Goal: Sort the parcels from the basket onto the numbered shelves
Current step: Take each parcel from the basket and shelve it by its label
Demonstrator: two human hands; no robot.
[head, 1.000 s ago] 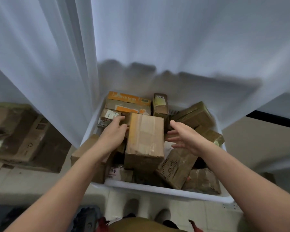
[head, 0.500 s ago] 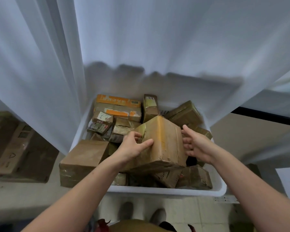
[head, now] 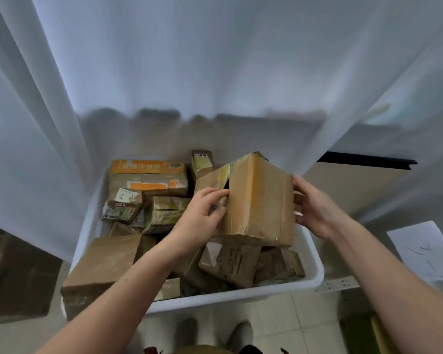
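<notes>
Head view: both hands on one brown taped parcel (head: 261,200), held tilted over the pile at the right side of the white basket (head: 313,267); can't tell if it touches the boxes beneath. Grip: left hand (head: 202,215) on its left face, fingers curled at the edge; right hand (head: 315,208) clamps the right face, fingers bent round it. Also in the basket: orange-printed box (head: 149,175) far left, big brown box (head: 100,267) overhanging the near-left corner, small labelled box (head: 124,203) between them. White curtain (head: 215,60) hangs behind. Paper sheet (head: 425,251) off right.
</notes>
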